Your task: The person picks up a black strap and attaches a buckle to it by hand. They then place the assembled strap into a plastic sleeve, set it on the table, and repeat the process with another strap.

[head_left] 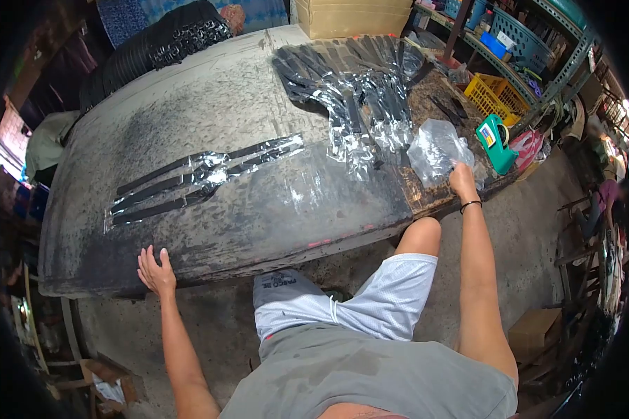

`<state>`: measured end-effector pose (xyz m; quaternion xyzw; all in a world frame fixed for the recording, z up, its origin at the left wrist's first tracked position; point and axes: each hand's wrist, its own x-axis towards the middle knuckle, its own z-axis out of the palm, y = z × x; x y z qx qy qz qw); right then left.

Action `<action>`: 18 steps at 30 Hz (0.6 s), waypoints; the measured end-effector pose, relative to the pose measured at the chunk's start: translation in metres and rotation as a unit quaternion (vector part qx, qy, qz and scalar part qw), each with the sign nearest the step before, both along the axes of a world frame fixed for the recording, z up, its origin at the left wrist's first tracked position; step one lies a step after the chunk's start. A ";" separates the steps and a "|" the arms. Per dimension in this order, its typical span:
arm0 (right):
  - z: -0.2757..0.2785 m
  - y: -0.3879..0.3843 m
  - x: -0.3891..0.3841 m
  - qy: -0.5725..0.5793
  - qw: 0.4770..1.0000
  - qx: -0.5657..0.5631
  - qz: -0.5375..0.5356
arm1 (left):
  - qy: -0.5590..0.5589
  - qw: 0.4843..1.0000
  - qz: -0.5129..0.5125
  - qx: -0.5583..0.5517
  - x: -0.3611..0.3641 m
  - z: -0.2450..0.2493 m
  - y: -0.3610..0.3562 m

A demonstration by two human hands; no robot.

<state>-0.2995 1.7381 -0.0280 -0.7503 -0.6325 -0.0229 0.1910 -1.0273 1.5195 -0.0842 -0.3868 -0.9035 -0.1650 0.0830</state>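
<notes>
My left hand point(157, 271) lies at the table's near left edge with its fingers spread, holding nothing. My right hand point(463, 180) is closed on the lower edge of a crumpled clear plastic bag point(437, 148), at the table's right end. Just beyond my left hand, a few long black strips point(162, 187) partly in shiny clear plastic lie side by side. Left of the bag is a large spread of similar black strips point(360, 91), with clear wrapping toward their near ends. A green tape dispenser point(497, 145) stands right of the bag.
The worn grey table point(258, 237) curves in front of my knees. A thick black bundle point(154, 52) lies at its far left, a cardboard box point(353, 17) at the back. A yellow basket point(493, 98) and metal shelving point(569, 66) stand on the right. Another person point(606, 199) is at far right.
</notes>
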 end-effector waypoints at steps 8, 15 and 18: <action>0.011 0.004 0.002 0.030 0.970 0.240 0.036 | 0.034 0.999 -0.005 -0.004 -0.007 -0.007 0.003; -0.005 -0.012 0.008 0.042 0.983 0.176 -0.032 | 0.016 1.000 -0.006 -0.005 -0.007 -0.006 0.002; -0.016 -0.018 0.013 0.036 0.993 0.103 -0.034 | 0.012 1.000 0.001 -0.011 -0.007 -0.006 0.003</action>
